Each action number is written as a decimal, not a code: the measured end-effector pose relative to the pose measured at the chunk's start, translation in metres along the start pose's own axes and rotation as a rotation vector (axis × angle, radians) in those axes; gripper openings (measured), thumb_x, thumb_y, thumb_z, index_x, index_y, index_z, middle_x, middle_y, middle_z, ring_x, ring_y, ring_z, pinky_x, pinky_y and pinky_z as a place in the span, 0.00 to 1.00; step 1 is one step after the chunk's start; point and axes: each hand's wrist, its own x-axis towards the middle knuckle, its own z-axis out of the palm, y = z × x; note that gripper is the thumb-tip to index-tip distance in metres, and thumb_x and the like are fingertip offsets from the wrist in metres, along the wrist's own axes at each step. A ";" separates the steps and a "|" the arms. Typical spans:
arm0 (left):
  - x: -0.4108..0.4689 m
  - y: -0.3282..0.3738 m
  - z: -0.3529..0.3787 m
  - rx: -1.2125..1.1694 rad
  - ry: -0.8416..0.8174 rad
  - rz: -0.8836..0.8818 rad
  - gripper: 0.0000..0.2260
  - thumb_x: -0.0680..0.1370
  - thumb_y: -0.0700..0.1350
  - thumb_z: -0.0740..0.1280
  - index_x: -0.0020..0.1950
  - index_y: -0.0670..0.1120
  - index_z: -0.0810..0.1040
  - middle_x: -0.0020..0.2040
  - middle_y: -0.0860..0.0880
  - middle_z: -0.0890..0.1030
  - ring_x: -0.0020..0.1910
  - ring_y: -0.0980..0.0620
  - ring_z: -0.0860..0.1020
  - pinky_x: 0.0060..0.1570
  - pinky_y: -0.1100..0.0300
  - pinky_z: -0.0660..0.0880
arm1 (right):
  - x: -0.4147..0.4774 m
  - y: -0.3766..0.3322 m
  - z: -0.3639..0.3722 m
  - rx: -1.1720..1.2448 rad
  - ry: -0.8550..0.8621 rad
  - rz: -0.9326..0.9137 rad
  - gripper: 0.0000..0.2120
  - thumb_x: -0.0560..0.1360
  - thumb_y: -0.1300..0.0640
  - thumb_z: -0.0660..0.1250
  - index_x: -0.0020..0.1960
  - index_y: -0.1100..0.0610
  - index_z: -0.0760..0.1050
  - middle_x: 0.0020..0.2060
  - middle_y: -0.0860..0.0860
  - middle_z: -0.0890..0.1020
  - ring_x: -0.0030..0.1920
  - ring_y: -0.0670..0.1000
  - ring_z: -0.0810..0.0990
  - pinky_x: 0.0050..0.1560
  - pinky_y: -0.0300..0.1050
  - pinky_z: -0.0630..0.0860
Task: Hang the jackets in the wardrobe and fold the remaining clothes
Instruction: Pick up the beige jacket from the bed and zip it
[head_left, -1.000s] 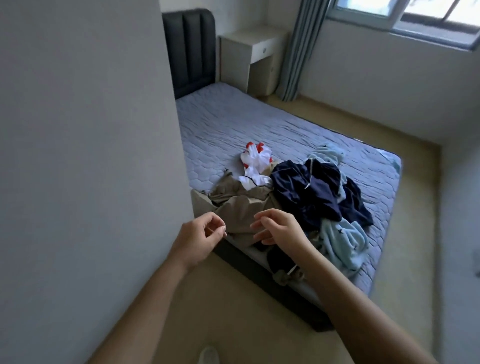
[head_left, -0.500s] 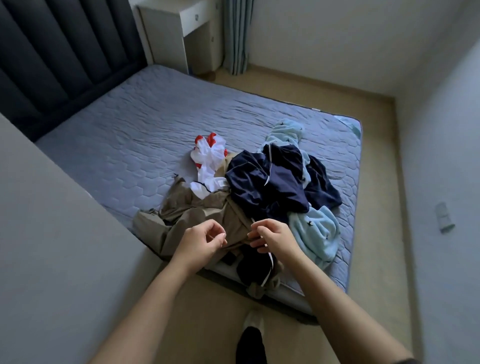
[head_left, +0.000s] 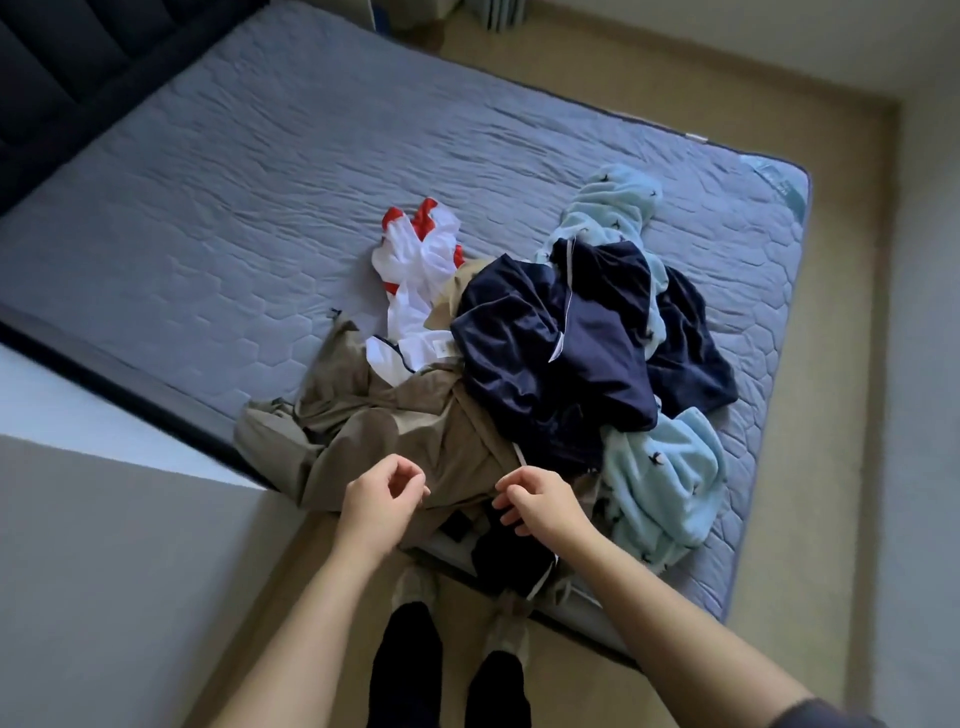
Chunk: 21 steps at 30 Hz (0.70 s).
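Head: left hand (head_left: 376, 506) half-curled; right hand (head_left: 543, 506) likewise

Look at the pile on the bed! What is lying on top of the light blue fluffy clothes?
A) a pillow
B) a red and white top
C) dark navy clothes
C: the navy clothes lie draped across the middle of the light blue fluffy garment, while the red and white top sits apart from it, further left on the mattress.
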 end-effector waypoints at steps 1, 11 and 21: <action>0.011 -0.005 0.002 -0.008 -0.003 -0.014 0.09 0.74 0.43 0.68 0.38 0.58 0.77 0.34 0.57 0.83 0.37 0.57 0.81 0.45 0.52 0.80 | 0.010 0.003 0.003 -0.004 0.009 0.010 0.14 0.74 0.63 0.56 0.44 0.51 0.77 0.38 0.47 0.85 0.34 0.46 0.82 0.35 0.40 0.79; 0.115 -0.101 0.007 0.022 -0.004 -0.292 0.08 0.74 0.43 0.69 0.36 0.54 0.77 0.35 0.55 0.82 0.40 0.49 0.80 0.43 0.55 0.77 | 0.123 0.013 0.070 -0.232 0.005 0.045 0.11 0.74 0.58 0.60 0.52 0.48 0.78 0.50 0.44 0.82 0.51 0.47 0.80 0.53 0.46 0.77; 0.262 -0.169 -0.010 0.370 -0.157 -0.024 0.18 0.75 0.42 0.67 0.65 0.48 0.74 0.63 0.50 0.76 0.64 0.49 0.72 0.63 0.55 0.68 | 0.267 -0.001 0.135 -0.996 0.069 -0.313 0.50 0.70 0.58 0.69 0.76 0.40 0.37 0.78 0.52 0.41 0.77 0.59 0.41 0.74 0.62 0.50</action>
